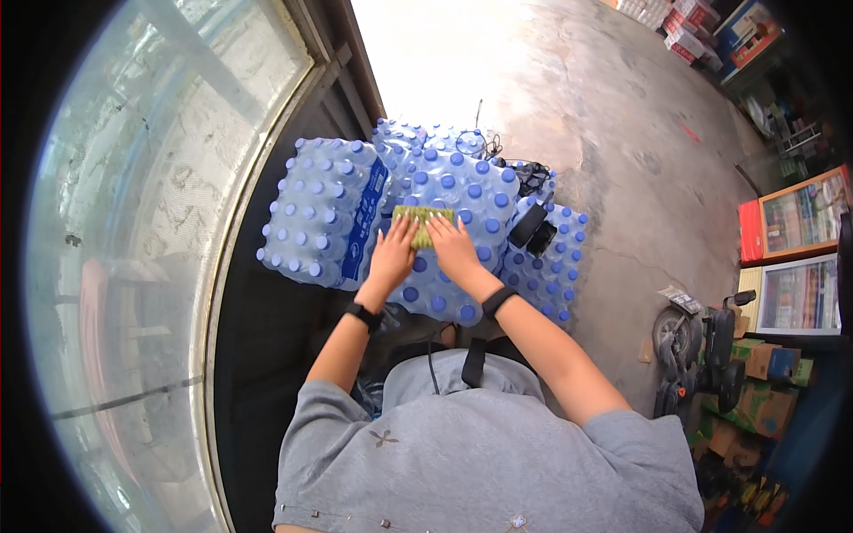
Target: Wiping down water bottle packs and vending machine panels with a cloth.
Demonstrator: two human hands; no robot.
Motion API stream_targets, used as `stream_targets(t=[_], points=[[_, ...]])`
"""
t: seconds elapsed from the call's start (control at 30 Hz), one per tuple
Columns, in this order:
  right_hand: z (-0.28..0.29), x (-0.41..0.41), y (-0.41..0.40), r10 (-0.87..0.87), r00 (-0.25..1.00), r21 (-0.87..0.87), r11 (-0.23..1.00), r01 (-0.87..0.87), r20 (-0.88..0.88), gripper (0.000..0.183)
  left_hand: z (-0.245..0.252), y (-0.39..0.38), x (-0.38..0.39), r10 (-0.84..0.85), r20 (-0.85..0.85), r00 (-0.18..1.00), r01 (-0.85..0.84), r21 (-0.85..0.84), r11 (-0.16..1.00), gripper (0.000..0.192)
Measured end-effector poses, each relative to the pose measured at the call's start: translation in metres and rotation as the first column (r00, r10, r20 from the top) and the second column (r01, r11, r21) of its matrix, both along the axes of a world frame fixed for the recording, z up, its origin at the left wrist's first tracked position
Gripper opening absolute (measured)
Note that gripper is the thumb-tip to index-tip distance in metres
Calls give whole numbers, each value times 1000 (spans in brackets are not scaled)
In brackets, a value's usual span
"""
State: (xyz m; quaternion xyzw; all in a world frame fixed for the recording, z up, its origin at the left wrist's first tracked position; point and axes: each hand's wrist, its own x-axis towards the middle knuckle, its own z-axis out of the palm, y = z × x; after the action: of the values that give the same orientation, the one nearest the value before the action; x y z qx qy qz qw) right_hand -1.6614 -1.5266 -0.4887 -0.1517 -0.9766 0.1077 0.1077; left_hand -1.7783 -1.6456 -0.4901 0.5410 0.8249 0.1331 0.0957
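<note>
A small green cloth, folded into a rectangle (424,233), lies on top of a shrink-wrapped pack of water bottles with blue caps (440,283). My left hand (393,253) rests with its fingertips on the cloth's left part. On its right part lie the fingers of my right hand (453,248). Both hands are flat, palms down, and neither is closed around the cloth. Each wrist wears a black band. What lies beneath the cloth is hidden.
Another bottle pack (313,206) stands at left, with more behind and at right. Black devices (533,230) and cables (530,176) lie on the right packs. A glass pane (153,200) borders the left. A parked two-wheeler (713,353) and cardboard boxes (766,406) stand at right.
</note>
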Motion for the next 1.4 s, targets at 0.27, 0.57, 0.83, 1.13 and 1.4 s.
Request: stream_targets(t=[0.27, 0.57, 0.83, 1.13, 1.4], points=[[5, 46, -8, 79, 995, -173, 981, -90, -67, 44, 20, -34, 40, -138, -28, 990, 137, -40, 990, 59], [-7, -34, 79, -90, 995, 4, 996, 90, -36, 51, 7, 86, -44, -129, -119, 985, 114, -126, 985, 58], [5, -20, 99, -217, 972, -111, 968, 225, 87, 46, 7, 121, -32, -128, -28, 991, 121, -172, 978, 57], [37, 117, 77, -200, 971, -684, 727, 56, -134, 32, 15, 56, 58, -179, -89, 980, 178, -19, 984, 62], [-95, 360, 29, -633, 636, -794, 55, 605, 441, 26, 9, 53, 93, -94, -46, 994, 98, 88, 991, 62]])
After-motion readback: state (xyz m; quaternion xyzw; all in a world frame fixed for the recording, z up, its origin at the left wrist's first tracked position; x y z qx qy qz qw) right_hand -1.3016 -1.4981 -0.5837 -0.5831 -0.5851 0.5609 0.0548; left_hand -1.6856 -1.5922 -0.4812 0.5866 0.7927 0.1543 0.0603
